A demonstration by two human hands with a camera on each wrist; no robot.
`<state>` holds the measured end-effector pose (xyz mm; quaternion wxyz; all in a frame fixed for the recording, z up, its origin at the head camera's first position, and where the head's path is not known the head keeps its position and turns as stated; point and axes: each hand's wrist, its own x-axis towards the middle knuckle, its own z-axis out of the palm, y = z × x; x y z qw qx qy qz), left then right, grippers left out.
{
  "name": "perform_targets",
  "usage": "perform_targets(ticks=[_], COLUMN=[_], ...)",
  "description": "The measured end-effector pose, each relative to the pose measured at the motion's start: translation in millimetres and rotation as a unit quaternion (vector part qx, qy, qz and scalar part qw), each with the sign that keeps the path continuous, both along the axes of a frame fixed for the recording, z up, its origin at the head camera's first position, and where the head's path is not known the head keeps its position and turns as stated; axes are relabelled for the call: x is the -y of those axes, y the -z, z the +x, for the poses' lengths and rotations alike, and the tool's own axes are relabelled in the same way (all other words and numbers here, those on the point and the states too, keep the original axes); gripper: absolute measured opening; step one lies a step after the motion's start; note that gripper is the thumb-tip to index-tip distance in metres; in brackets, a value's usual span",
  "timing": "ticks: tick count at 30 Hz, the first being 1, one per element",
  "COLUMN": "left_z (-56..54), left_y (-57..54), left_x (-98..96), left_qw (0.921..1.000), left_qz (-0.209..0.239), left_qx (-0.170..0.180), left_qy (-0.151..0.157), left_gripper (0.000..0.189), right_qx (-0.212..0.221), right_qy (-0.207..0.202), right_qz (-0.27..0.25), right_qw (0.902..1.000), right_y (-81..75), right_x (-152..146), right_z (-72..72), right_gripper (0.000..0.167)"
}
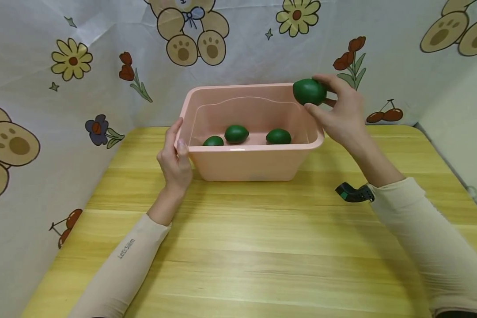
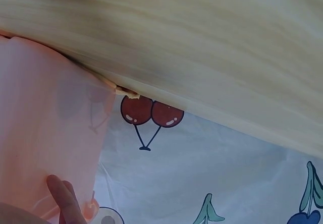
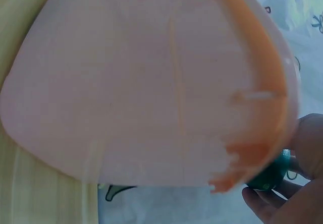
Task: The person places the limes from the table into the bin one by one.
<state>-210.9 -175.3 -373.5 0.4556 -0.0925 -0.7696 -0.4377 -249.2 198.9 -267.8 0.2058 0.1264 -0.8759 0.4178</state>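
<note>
A pink plastic bin [image 1: 246,163] stands at the far side of the table. At its left end, my left hand [image 1: 176,161] grips the rim, thumb on the near side; the left wrist view shows fingers [image 2: 63,196] against the bin's outer wall. My right hand [image 1: 339,110] pinches a smooth dark green lime [image 1: 309,92] between thumb and fingers above the right back corner of the bin. In the right wrist view the bin's end wall partly covers that lime [image 3: 272,173]. Inside the bin lie three more limes: a left one [image 1: 213,141], a middle one [image 1: 236,134] and a right one [image 1: 278,136].
The wooden table [image 1: 258,247] stretches out in front of the bin. A cloth [image 1: 246,48] printed with bears and flowers hangs behind it and along the left. A black wrist device [image 1: 355,193] sticks out from the right sleeve. A pale wall [image 1: 461,128] borders the right.
</note>
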Motion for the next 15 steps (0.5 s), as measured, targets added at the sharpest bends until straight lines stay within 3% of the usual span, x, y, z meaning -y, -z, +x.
perform_targets(ticks=[6, 15], left_z=[-0.4, -0.4], left_y=[2.3, 0.2], left_x=[-1.4, -1.1], left_qw=[1.0, 1.0], left_qz=[0.0, 0.006], left_qx=[0.001, -0.006], left_qy=[-0.001, -0.002], left_gripper=[0.06, 0.062], right_qx=[0.014, 0.04], right_qy=[-0.027, -0.076], right_qz=[0.036, 0.063], right_qw=[0.9989, 0.9943], right_y=[6.2, 7.7], right_x=[19, 22], right_z=[-13.3, -16.5], right_gripper=[0.061, 0.059])
